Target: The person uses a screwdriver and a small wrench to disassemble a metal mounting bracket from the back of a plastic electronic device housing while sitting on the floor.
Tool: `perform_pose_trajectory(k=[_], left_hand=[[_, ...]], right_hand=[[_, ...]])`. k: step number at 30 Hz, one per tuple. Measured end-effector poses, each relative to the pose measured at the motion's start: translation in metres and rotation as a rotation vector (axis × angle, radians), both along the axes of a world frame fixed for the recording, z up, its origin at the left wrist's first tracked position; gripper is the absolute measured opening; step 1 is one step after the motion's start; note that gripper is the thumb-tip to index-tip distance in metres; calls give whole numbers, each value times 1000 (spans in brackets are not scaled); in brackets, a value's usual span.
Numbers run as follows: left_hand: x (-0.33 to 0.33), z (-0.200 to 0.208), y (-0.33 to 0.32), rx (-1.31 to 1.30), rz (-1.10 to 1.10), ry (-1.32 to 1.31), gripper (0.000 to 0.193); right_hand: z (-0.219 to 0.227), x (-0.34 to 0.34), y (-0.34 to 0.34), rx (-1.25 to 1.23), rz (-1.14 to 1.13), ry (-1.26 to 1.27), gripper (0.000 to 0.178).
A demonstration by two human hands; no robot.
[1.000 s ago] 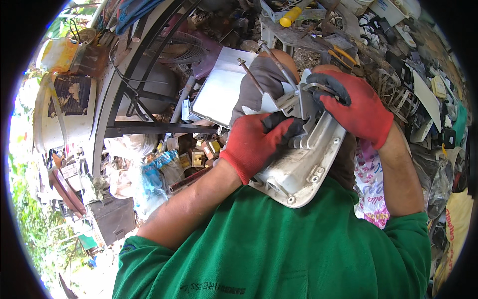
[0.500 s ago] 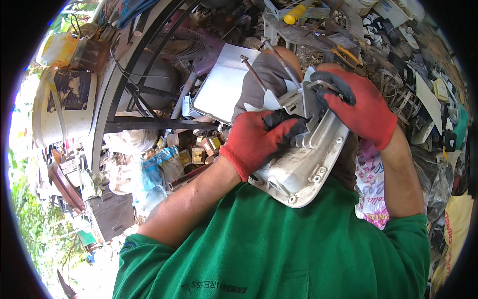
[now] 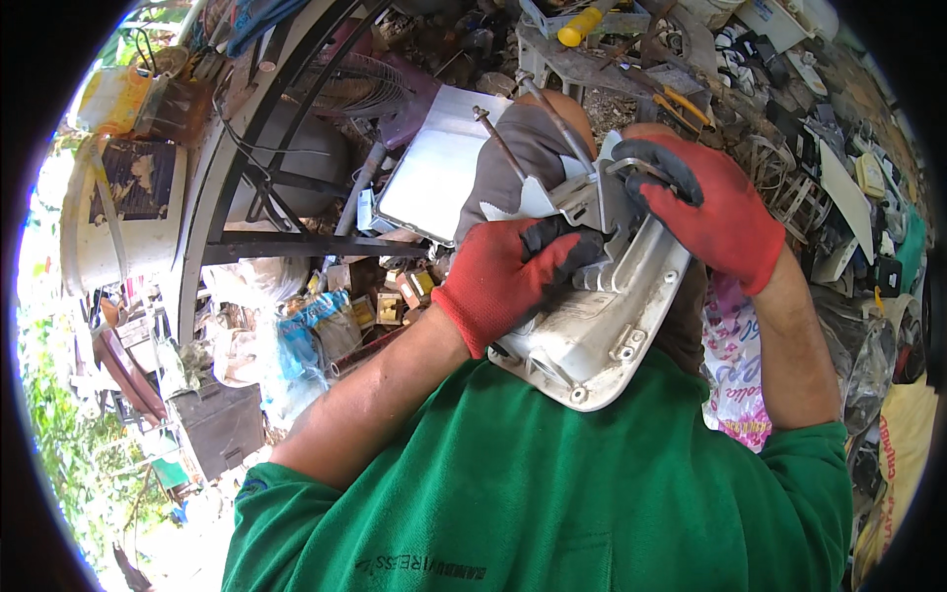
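A dirty white housing [image 3: 610, 340], long and rounded at its near end, rests across my lap with holes along its rim. At its far end sits a metal bracket [image 3: 584, 202], from which two long rusty bolts [image 3: 505, 150] stick out. My left hand [image 3: 513, 271], in a red glove with black fingertips, is closed on the housing's left side by the bracket; its fingertips partly hide the hold. My right hand [image 3: 712, 209], gloved alike, curls round a thin bent metal rod [image 3: 643, 168] at the bracket's right side. Whether that rod is loose or fixed I cannot tell.
Left of my knee a white panel [image 3: 439, 163] leans by a dark metal frame [image 3: 316, 246]. Ahead, a worn stool [image 3: 562, 61] bears orange-handled pliers [image 3: 683, 104] and a yellow-handled tool [image 3: 582, 27]. Scrap parts [image 3: 789, 187] are heaped at the right.
Both hands and the housing keep nearly the same pose. The whole view has shifted very slightly; nothing has been taken hold of or let go.
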State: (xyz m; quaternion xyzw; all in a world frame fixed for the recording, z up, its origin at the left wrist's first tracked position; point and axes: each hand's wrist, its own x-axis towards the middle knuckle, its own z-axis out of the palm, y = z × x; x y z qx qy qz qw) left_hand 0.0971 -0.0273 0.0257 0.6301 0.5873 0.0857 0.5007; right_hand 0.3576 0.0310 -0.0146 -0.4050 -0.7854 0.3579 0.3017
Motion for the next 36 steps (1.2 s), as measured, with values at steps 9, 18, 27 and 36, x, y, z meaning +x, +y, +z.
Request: perform_pose_trajectory(k=[9, 18, 27, 36], left_hand=[[-11, -48, -8, 290, 40, -512, 22], [-8, -15, -11, 76, 126, -190, 22], [-4, -14, -4, 39, 83, -275, 23], [-4, -29, -13, 312, 92, -453, 20]], right_hand=[[2, -6, 1, 1, -28, 74, 39], [1, -4, 1, 14, -18, -11, 42], [-2, -7, 3, 31, -58, 44, 39], [3, -9, 0, 27, -37, 37, 40]])
